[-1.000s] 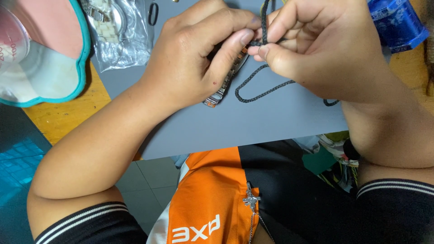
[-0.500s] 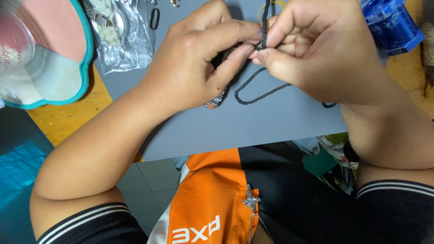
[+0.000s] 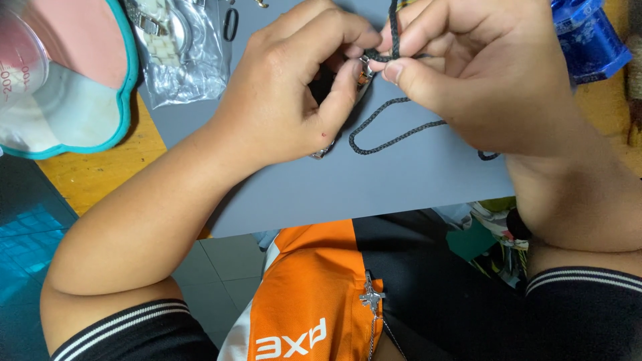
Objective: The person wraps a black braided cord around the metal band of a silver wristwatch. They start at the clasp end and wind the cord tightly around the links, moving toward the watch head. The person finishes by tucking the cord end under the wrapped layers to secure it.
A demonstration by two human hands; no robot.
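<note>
Two Hands Pinch a Dark Cord Over a Grey Mat

Both hands meet at the upper middle of the view, above a grey mat that lies on a yellow wooden bench. The left hand curls its fingers inward, its grip pressed together around a small metal piece of which only a sliver shows between thumb and forefinger; another bit of metal peeks out beneath the heel of that hand, though whether the two belong to one object cannot be told. The right hand pinches a dark braided cord between thumb and forefinger, just beside the left fingertips. The cord rises from that pinch toward the top edge, and below the hands it falls in a loose loop resting on the mat, with a further short stretch showing under the right wrist.

At the upper left, a clear plastic bag holding pale link pieces lies on the mat's corner. Farther left sits a teal-rimmed tray with a pink inside, and a clear measuring cup in front of it. A blue plastic container stands at the upper right, behind the right hand.
</note>
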